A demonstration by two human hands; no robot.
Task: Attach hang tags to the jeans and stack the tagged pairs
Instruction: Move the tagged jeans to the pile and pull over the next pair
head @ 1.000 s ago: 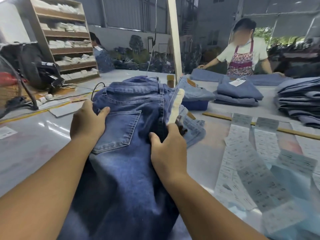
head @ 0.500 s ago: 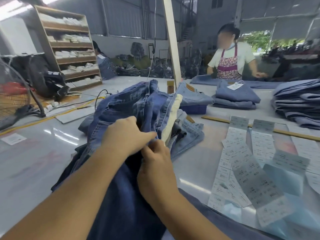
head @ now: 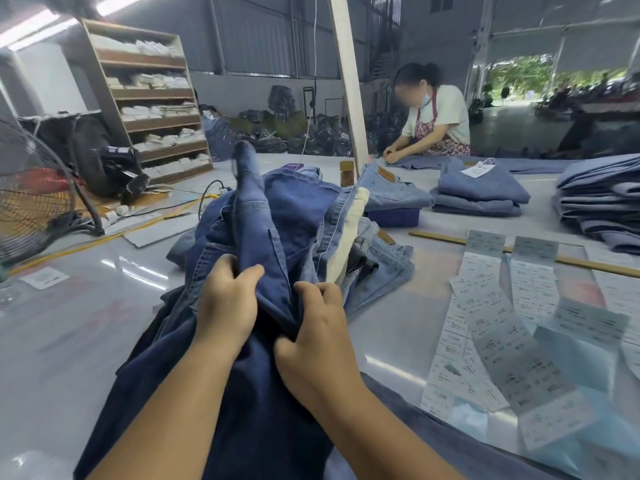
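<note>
A dark blue pair of jeans lies bunched in front of me on the grey table, one leg flung up toward the back. My left hand grips a fold of its denim. My right hand grips the same pair just to the right, fingers curled into the cloth. Lighter jeans lie under and to the right of it, with a cream pocket lining showing. Strips of printed paper tags lie on the table to my right. Folded jeans with a white tag sit further back.
A tall stack of folded jeans stands at the far right. A wooden post rises mid-table. A person in an apron works at the far side. A fan and shelves stand to the left.
My hands have shifted along the dark jeans and taken new grips side by side. The cloth has been flipped, sending one leg upward toward the back.
</note>
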